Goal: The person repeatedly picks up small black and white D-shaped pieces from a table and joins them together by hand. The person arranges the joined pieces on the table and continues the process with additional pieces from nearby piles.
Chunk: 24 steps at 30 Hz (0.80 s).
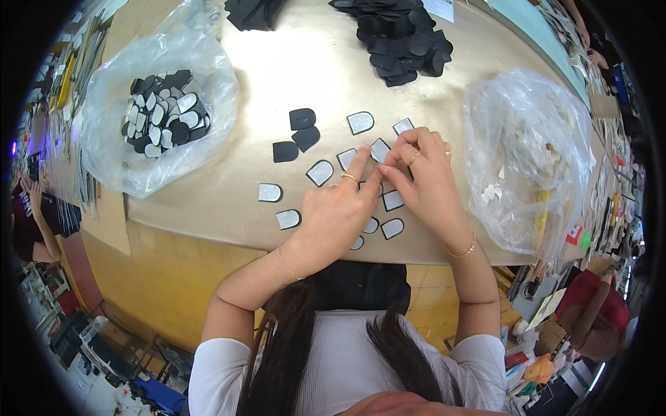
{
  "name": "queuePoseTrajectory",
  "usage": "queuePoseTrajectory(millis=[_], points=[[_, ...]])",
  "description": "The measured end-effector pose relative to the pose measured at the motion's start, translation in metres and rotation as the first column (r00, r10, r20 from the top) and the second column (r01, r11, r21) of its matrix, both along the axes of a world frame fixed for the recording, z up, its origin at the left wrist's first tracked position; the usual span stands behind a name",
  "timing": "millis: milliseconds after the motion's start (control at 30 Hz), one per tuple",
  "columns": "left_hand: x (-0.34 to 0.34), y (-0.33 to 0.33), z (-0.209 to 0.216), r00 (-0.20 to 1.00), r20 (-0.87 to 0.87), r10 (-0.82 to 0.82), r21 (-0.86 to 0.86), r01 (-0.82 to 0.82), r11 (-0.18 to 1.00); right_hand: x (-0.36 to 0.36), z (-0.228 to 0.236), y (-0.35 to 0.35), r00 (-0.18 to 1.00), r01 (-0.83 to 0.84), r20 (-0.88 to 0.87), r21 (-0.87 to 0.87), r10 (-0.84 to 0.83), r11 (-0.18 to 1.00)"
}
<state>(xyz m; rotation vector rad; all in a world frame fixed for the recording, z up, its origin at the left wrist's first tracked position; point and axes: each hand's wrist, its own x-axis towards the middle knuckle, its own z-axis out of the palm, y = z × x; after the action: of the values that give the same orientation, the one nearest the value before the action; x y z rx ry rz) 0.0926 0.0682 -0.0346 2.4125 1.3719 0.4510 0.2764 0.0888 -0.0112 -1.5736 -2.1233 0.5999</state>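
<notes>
Arch-shaped patches, black with a pale upper face, lie scattered on the brown-covered table, around and partly under the person's hands. Is one of them being held?

"This cannot be told. The left hand is half curled, with its index finger stretched forward. The right hand has its thumb and fingers brought almost to a pinch. The fingertips of both come together just beside one patch, and what may be between them is too small to see."

"What stands in the way of seeing more?"

"The hands themselves. They cover parts of several patches, so an exact count is not possible."

"And which other things are around?"

"Three plain black pieces lie close together, to the left of the fingertips. At the far side of the table there is a large heap of black pieces, and a smaller black stack to its left. On the left, well apart from the hands, an open plastic bag contains mixed black and pale-faced patches. On the right, a crumpled transparent bag occupies much of the table's side, near the right forearm."
</notes>
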Motion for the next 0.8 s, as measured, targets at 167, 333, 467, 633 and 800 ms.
queuePoseTrajectory(millis=[167, 333, 467, 633, 800], points=[[-0.001, -0.003, 0.001, 1.000, 0.006, 0.009, -0.017, -0.009, 1.000, 0.006, 0.026, 0.009, 0.923, -0.007, -0.372, -0.265, -0.096, 0.964], [-0.017, -0.015, 0.014, 0.990, 0.105, 0.098, -0.031, -0.096, 0.995, -0.016, 0.027, 0.057, 0.902, -0.111, -0.430, -0.320, -0.040, 0.941], [-0.048, -0.022, 0.022, 0.969, 0.019, 0.248, -0.118, -0.244, 0.963, -0.051, 0.018, 0.094, 0.920, -0.305, -0.346, -0.335, 0.184, 0.891], [-0.071, -0.025, 0.023, 0.922, -0.021, 0.387, -0.158, -0.385, 0.909, -0.091, 0.000, 0.097, 0.921, -0.381, -0.164, -0.175, 0.354, 0.908], [-0.078, -0.026, 0.020, 0.923, -0.017, 0.385, -0.154, -0.383, 0.911, -0.102, -0.010, 0.091, 0.929, -0.369, -0.093, -0.200, 0.357, 0.908]])
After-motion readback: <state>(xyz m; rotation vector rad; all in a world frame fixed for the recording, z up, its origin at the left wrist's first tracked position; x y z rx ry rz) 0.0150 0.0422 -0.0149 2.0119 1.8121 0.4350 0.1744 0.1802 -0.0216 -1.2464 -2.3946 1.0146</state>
